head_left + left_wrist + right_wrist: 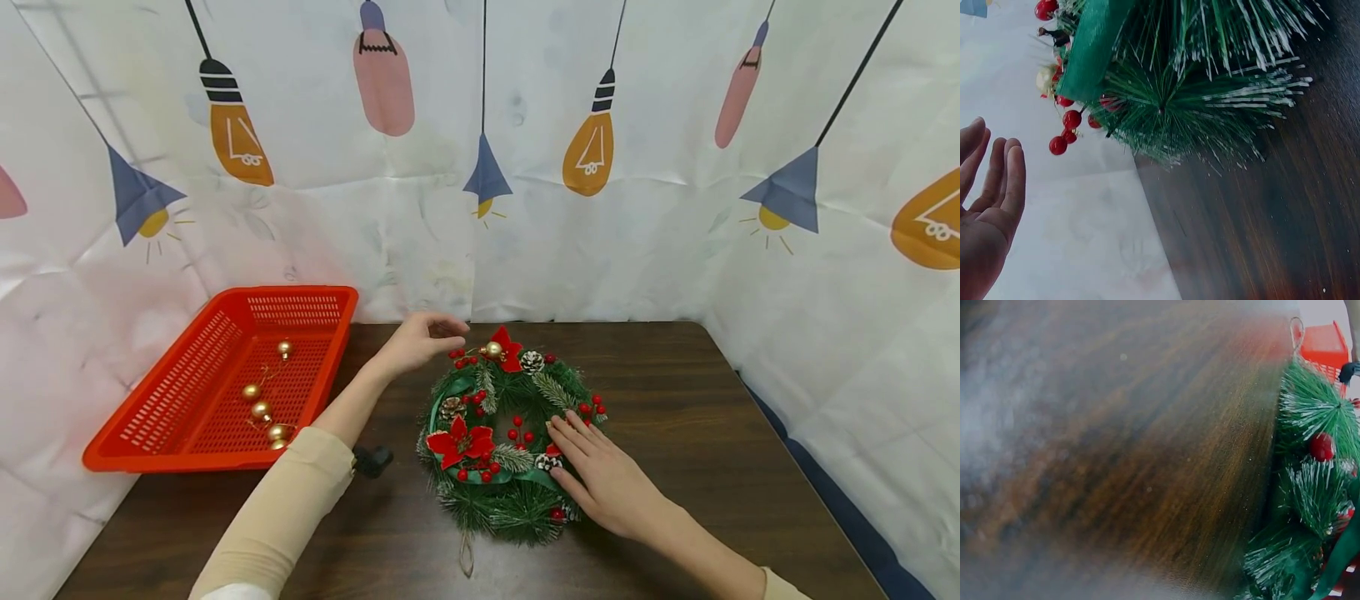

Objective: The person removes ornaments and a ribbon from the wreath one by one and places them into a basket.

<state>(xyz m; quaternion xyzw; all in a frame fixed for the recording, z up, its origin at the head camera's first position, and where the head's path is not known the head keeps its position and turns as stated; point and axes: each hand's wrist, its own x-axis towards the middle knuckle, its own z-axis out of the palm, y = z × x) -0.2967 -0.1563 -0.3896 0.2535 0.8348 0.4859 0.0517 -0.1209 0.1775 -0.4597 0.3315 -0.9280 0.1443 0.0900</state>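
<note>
A green Christmas wreath [517, 508] lies on the table, dressed with red flowers, berries, pine cones and green ribbon. One gold ball ornament [493, 350] sits at its far edge, beside a red flower [509, 351]. Just left of that ball is my left hand [420, 342], its fingers loosely bent. In the left wrist view the same hand [994, 203] holds nothing and is apart from the berries [1071, 119]. My right hand [611, 483] rests on the wreath's right side with straight fingers, near a pine cone [548, 462]. The right wrist view shows the wreath [1322, 487] but not the hand.
At the left stands a red plastic basket [217, 367] with several gold ball ornaments [261, 411] inside. A twine loop [467, 557] sticks out from the wreath's near edge onto the brown wooden table [675, 400]. Behind hangs a white curtain [435, 225] printed with lamps.
</note>
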